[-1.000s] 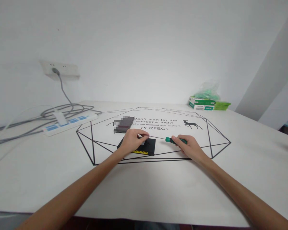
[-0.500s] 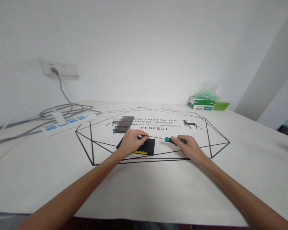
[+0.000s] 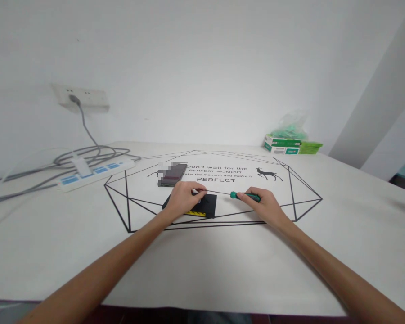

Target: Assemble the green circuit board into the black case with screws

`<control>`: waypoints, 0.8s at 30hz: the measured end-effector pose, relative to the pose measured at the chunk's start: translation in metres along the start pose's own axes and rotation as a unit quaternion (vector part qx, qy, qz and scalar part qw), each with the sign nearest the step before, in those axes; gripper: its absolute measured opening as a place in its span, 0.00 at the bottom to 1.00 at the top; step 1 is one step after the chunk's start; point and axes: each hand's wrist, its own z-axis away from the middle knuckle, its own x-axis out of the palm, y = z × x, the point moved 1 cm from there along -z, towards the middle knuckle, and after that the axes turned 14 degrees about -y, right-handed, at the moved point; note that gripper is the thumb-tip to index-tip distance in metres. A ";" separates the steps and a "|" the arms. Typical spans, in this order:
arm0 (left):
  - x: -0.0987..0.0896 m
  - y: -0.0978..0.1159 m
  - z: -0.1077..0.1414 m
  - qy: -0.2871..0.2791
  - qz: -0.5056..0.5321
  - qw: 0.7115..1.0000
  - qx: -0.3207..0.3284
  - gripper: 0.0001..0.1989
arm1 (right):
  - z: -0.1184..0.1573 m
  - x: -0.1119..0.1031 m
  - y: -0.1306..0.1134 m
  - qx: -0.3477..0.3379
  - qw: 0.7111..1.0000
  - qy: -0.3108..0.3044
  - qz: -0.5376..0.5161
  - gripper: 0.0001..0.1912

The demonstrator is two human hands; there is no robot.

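Observation:
My right hand [image 3: 266,204] is closed around the green and black handle of a screwdriver [image 3: 246,196]. Its thin shaft points left, roughly level, toward my left hand [image 3: 185,198]. The thumb and forefinger of that hand are pinched together at the shaft's tip. Whatever else lies between those fingertips is too small and hidden to name. Beneath the left hand, a flat black piece [image 3: 209,208] with a yellow and black striped strip rests on the table, partly covered by the hand.
A dark phone [image 3: 175,174], partly pixelated, lies behind my left hand. At the left are a white power strip [image 3: 97,173] and coiled grey cables [image 3: 87,155]. Green and white boxes [image 3: 283,144] with a plastic bag [image 3: 293,126] on top stand at the back right of the printed white table [image 3: 222,261].
My right fingers have shifted slightly on the screwdriver handle. The left hand keeps its pinch at the tip. The whole view has moved a little.

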 end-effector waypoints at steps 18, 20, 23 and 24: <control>-0.001 0.001 0.003 -0.015 -0.114 0.991 0.065 0.10 | 0.003 -0.002 -0.004 -0.026 0.998 0.054 -0.002 0.20; -0.001 0.002 0.004 -0.019 -0.131 0.989 0.072 0.10 | 0.003 -0.002 -0.004 -0.026 0.998 0.057 0.000 0.21; -0.001 0.003 0.004 -0.025 -0.151 0.985 0.078 0.11 | 0.003 -0.002 -0.003 0.000 0.999 0.038 -0.034 0.22; -0.001 0.004 0.005 -0.030 -0.155 0.984 0.080 0.11 | 0.003 -0.002 -0.003 0.011 0.998 0.028 -0.051 0.22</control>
